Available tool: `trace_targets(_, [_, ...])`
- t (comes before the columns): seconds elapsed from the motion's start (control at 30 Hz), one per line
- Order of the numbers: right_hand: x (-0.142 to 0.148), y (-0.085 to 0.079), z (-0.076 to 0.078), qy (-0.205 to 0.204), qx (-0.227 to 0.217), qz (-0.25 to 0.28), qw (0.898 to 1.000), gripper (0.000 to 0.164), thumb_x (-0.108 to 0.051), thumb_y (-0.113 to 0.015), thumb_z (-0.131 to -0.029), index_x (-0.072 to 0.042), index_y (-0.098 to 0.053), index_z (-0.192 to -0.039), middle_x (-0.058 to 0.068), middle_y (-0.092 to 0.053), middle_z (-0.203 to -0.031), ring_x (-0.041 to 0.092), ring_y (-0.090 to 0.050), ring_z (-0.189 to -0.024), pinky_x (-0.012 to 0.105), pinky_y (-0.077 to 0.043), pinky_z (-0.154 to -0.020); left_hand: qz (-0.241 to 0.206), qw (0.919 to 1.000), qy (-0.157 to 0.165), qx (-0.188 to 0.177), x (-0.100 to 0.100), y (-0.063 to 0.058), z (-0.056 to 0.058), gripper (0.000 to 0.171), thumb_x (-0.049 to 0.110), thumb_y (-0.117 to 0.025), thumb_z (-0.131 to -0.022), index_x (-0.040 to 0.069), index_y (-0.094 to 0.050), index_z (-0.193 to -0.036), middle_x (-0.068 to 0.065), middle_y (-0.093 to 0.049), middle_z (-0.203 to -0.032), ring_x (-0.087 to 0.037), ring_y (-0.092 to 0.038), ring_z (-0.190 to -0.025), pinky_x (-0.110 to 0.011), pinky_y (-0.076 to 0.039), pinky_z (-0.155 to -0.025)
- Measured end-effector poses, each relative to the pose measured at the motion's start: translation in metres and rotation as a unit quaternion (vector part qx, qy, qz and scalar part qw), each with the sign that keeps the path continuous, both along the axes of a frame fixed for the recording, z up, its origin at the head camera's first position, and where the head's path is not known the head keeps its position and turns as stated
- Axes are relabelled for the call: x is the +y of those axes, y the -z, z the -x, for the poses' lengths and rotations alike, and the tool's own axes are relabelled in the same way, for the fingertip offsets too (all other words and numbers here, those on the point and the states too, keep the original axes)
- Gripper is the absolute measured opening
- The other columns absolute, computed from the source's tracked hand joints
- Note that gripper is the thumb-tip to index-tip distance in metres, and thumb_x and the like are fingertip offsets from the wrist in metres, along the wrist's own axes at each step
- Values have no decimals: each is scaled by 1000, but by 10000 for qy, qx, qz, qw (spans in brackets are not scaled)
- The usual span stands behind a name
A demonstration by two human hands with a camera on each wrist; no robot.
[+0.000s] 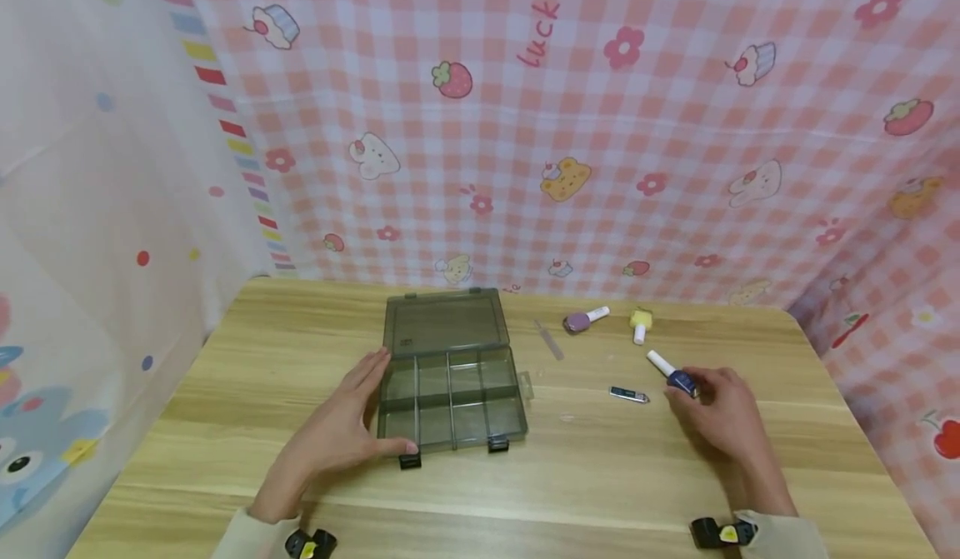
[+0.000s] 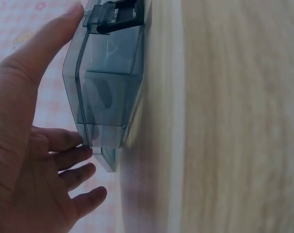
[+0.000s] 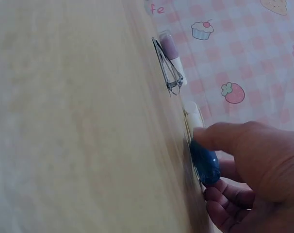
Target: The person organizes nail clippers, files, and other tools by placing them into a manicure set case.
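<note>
An open, smoky grey divided plastic box (image 1: 453,399) lies on the table with its lid (image 1: 446,321) folded back. My left hand (image 1: 337,421) spans its left side, thumb at the front latch and fingertips against the side wall; in the left wrist view the fingers are spread and relaxed along the box (image 2: 106,92). At right, my right hand (image 1: 723,413) pinches a dark blue nail polish bottle (image 1: 682,382) by its glass part, the white cap pointing away to the back left. In the right wrist view, thumb and fingers hold the blue bottle (image 3: 205,162) close over the table.
A nail clipper (image 1: 628,394) lies left of the right hand. Farther back are a purple nail polish (image 1: 577,322), a yellow nail polish (image 1: 641,320) and a thin nail file (image 1: 549,340) beside the box. A pink checked cloth (image 1: 495,142) hangs behind the wooden table (image 1: 600,492).
</note>
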State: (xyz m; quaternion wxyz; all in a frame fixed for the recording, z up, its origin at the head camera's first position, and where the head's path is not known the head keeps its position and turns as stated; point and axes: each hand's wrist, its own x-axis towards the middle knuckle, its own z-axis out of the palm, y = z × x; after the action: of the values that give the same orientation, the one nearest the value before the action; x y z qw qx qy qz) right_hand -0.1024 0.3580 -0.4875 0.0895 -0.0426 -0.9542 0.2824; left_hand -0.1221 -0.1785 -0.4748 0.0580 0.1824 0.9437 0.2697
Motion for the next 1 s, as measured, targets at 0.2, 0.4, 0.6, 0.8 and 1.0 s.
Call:
trace_targets(0.2, [-3, 2, -1, 196, -86, 27, 9998, 46, -32, -75, -94, 2, -69, -124, 17, -61, -100, 26, -55, -87, 30, -41, -71, 90, 10000, -35, 21, 0, 0, 0, 141, 81, -79, -63, 10, -16, -166, -11, -15, -173, -33, -16, -160, -61, -37, -119])
trace_targets(0.4, [-8, 4, 2, 284, -158, 63, 9995, 46, -33, -74, -95, 1, -69, -124, 17, -61, -100, 25, -53, -87, 29, -39, -70, 81, 9999, -94, -41, -1, -1, -1, 141, 79, -81, -62, 10, -14, -166, -14, -14, -173, -36, -20, -158, -62, -40, -116])
trace_targets(0.6, [-9, 5, 1, 499, -260, 84, 9984, 46, -36, -74, -94, 0, -69, -122, 16, -62, -102, 26, -55, -88, 30, -40, -71, 85, 9998, -112, -140, 3, -2, 0, 141, 78, -82, -62, 10, -14, -166, -13, -12, -173, -35, -17, -159, -62, -39, -116])
trace_targets(0.8, [-9, 6, 0, 624, -239, 142, 9977, 44, -35, -75, -93, -1, -71, -121, 17, -64, -101, 26, -56, -87, 29, -42, -70, 91, 9997, -112, -207, 4, -3, 0, 141, 78, -82, -63, 10, -14, -166, -11, -11, -174, -33, -15, -160, -61, -38, -118])
trace_targets(1.0, [-9, 4, 0, 625, -64, 229, 9978, 44, -37, -77, -92, -2, -73, -118, 15, -67, -99, 22, -58, -85, 24, -43, -67, 78, 9998, -114, -148, 2, -4, -1, 141, 77, -83, -62, 8, -16, -165, -11, -12, -174, -32, -15, -160, -60, -37, -119])
